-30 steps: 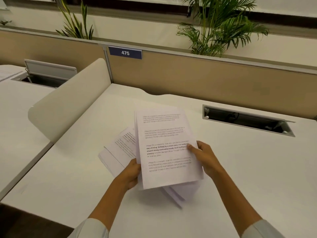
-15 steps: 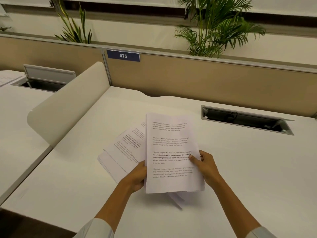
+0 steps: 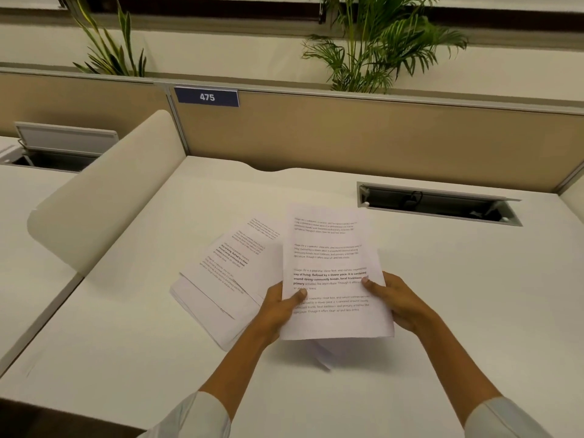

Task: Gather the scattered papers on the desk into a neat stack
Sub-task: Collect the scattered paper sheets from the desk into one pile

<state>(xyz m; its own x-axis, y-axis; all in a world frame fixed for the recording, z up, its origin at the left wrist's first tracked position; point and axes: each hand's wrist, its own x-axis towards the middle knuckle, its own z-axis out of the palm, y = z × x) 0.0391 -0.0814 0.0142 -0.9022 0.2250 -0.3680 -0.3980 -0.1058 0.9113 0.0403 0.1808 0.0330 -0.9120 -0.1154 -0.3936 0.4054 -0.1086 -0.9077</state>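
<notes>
— What do I have in hand right now?

— I see my left hand (image 3: 278, 306) and right hand (image 3: 396, 300) gripping one white printed paper sheet (image 3: 331, 279) by its two long edges, thumbs on the printed face and the other fingers (image 3: 387, 279) curled behind it. The sheet is upright to me, text readable, lifted a little over the white tabletop (image 3: 442, 295).

— And the rest of the papers?

— A fanned pile of white printed sheets (image 3: 221, 276) lies flat on the tabletop just to the left of the held sheet, turned at an angle, edges uneven. The held sheet overlaps its right side. Another white corner of paper (image 3: 322, 354) pokes out under the held sheet's bottom edge; I cannot tell whether it touches the sheet above.

— Anything nearby?

— A rectangular grey cable slot (image 3: 439, 203) sits open in the tabletop beyond my right hand, well apart from the papers. A beige partition (image 3: 379, 134) with a blue "475" plate (image 3: 207, 97) runs behind.
</notes>
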